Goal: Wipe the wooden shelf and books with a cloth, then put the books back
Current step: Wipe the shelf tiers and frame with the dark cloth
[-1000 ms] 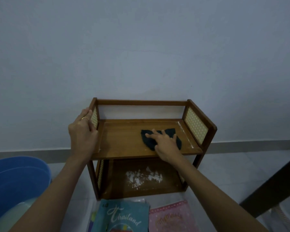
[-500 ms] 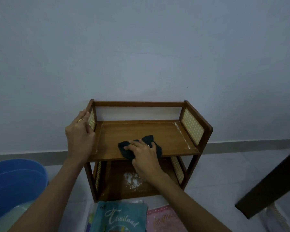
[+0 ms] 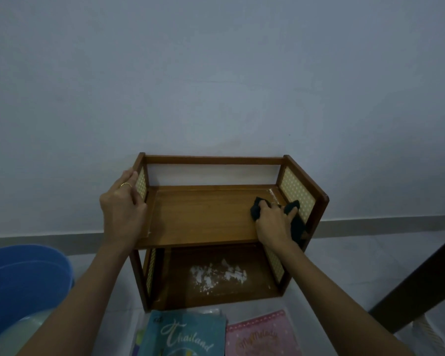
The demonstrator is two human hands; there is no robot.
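Right hand seemingly grips dark cloth on shelf.

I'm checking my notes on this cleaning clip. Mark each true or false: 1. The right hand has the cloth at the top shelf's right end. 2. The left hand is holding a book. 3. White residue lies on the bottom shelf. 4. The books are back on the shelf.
1. True: the right hand presses the cloth at the right end of the top shelf.
2. False: the left hand holds the shelf's left side.
3. True: white residue is there.
4. False: the books lie on the floor in front.
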